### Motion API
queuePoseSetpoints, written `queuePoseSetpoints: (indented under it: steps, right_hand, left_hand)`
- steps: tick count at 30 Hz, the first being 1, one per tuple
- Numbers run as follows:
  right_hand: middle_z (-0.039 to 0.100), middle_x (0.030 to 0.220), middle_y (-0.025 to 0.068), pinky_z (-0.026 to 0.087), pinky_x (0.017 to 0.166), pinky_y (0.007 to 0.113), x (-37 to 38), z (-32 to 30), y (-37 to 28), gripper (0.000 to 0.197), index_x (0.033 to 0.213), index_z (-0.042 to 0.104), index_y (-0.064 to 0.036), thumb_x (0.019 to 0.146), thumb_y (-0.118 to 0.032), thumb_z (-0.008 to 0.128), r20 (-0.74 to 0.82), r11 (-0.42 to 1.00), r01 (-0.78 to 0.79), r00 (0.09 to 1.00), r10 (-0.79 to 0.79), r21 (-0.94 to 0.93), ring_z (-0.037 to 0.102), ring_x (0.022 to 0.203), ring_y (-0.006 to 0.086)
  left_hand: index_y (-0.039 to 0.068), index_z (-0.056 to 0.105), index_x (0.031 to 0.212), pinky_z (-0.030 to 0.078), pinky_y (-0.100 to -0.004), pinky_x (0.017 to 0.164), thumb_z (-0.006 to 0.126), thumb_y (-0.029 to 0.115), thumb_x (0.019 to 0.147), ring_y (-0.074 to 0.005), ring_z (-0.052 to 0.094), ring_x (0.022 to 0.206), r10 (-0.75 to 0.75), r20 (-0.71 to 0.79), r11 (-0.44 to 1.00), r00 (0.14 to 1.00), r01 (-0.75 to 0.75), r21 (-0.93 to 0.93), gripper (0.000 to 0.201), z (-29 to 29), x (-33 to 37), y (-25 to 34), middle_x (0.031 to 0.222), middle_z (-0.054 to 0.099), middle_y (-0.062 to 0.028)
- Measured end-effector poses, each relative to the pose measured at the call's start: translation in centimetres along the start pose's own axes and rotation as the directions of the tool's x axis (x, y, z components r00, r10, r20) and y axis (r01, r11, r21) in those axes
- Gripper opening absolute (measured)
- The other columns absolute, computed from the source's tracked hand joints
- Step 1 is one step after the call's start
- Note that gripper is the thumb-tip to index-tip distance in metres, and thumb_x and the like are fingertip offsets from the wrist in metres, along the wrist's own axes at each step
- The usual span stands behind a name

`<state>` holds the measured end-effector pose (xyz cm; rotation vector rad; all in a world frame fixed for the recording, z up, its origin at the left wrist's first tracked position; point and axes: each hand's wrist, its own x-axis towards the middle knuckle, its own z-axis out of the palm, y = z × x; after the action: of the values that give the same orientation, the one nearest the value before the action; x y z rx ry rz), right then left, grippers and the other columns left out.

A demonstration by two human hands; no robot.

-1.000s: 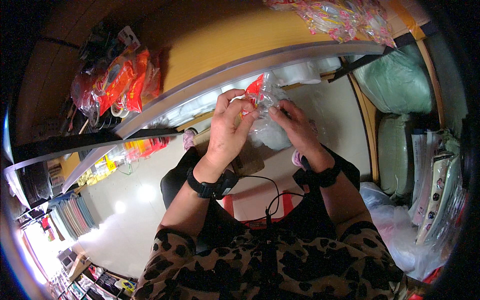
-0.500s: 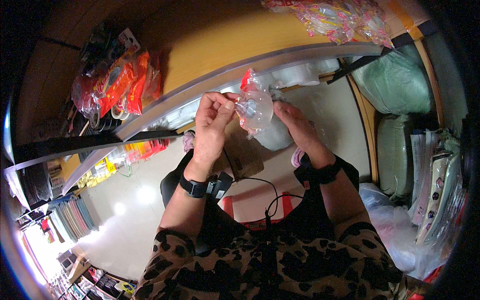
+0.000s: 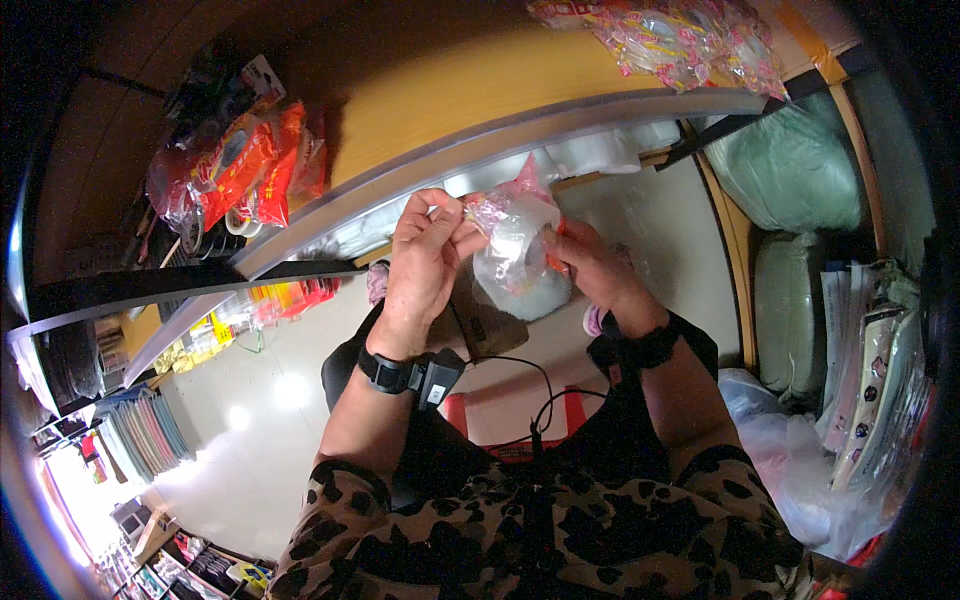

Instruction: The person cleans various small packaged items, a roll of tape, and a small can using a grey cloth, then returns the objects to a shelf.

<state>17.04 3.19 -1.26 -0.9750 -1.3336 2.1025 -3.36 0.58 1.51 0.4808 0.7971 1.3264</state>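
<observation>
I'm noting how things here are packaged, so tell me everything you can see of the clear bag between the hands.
The clear bag looks like thin, glossy, crinkled plastic with pink patches, and a pink corner juts up at its top. A pale, rounded form shows at its middle. It is held up off any surface: the left hand pinches its left edge, and the right hand is at its right side. Whether it is sealed can't be told.

Black-spotted brown shirt (image 3: 610,525), black wristbands (image 3: 388,373)

Wrapped packets (image 3: 680,45) (upper right), partly cut off by the top edge
</observation>
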Motion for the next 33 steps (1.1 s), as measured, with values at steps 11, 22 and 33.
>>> queuePoseSetpoints:
  steps: [11, 22, 33]
  right_hand:
    - [0.052, 0.094, -0.0001, 0.035, 0.058, 0.02, -0.5, 1.2, -1.9, 0.055, 0.132, 0.029, -0.0109, 0.085, -0.035, 0.046, -0.182, 0.98, 0.149, 0.968, -0.172, -0.133, 0.043, 0.072, 0.0073]
    - [0.057, 0.091, 0.003, 0.038, 0.079, 0.025, -1.2, 0.9, -2.3, 0.03, 0.1, 0.058, -0.0021, 0.085, -0.028, 0.052, -0.143, 0.982, -0.003, 0.989, -0.024, -0.186, 0.05, 0.088, 0.0107]
    - [0.056, 0.079, 0.0011, 0.038, 0.076, 0.025, -1.3, -1.2, -1.2, 0.032, 0.086, 0.057, -0.0025, 0.089, -0.032, 0.044, -0.095, 0.964, 0.081, 0.99, -0.109, -0.255, 0.05, 0.079, 0.0107]
  left_hand:
    - [0.009, 0.033, 0.124, 0.045, -0.0221, 0.071, 0.057, 0.009, 0.081, -0.0098, 0.052, 0.085, -0.172, 0.079, 0.936, 0.982, 0.138, 0.323, 0.049, 2.1, -0.8, 0.8, 0.102, 0.053, -0.0057]
    - [0.013, 0.033, 0.126, 0.044, -0.0208, 0.073, 0.056, -0.001, 0.079, -0.0074, 0.053, 0.082, -0.053, 0.062, 0.972, 0.997, 0.037, 0.234, 0.055, 1.3, -0.1, 0.1, 0.089, 0.056, 0.0]
    - [0.01, 0.041, 0.118, 0.047, -0.023, 0.075, 0.052, 0.012, 0.085, -0.0099, 0.056, 0.085, -0.187, 0.068, 0.981, 0.98, 0.183, 0.062, 0.034, 1.6, 0.2, 0.5, 0.089, 0.058, -0.0015]
